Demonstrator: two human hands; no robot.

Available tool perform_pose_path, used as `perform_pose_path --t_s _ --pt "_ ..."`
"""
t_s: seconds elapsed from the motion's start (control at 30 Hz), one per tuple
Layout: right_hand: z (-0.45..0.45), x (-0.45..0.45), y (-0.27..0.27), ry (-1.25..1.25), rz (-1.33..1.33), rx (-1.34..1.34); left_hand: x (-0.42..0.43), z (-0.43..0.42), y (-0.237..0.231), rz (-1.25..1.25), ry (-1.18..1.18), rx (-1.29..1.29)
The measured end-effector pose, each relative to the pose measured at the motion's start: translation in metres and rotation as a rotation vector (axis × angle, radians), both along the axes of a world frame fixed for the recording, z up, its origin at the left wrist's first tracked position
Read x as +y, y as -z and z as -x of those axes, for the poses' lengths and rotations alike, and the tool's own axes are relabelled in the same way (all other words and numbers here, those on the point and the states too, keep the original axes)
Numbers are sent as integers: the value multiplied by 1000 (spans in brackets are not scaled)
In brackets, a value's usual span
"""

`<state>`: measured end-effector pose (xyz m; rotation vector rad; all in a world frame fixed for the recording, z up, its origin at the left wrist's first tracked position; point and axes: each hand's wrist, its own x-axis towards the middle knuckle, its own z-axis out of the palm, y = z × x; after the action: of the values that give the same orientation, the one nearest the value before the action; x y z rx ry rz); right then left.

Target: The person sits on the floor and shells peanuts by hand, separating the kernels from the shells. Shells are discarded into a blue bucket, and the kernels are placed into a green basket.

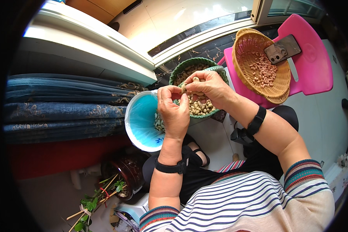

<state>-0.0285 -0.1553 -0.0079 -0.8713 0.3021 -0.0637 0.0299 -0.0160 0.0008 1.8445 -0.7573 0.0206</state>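
Note:
An unshelled peanut (184, 88) is pinched between the fingertips of my left hand (174, 111) and my right hand (210, 88). More unshelled peanuts seem to rest in my right fingers. Both hands are above a green woven basket (177, 68) holding unshelled peanuts (201, 107). Under my left hand, to the left, stands a bucket (139, 121) with a blue inside and a clear plastic liner; pale shells (159, 123) lie in it, partly hidden by the hand. At the right, a tan wicker basket (284, 84) holds shelled pink peanuts (262, 69).
A smartphone (282, 49) lies across the wicker basket's rim, on a pink plastic chair (313, 55). Blue curtains (61, 111) hang at the left. A potted plant in a dark glazed pot (127, 174) stands lower left, by my leg. A sliding door frame (203, 36) runs behind.

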Motion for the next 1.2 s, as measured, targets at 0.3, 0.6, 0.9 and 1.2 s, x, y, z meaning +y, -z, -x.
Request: perform_pose_path --t_s 0.3,0.6,0.9,1.2 --pt "1 -3 -6 65 174 46 1 1 0 32 169 496" --pt "5 -5 -4 44 244 -11 -3 2 4 109 204 551" --pt "1 -1 5 135 103 -13 -13 6 10 134 136 500" --pt "0 3 -2 214 60 -64 -19 8 16 402 106 691"
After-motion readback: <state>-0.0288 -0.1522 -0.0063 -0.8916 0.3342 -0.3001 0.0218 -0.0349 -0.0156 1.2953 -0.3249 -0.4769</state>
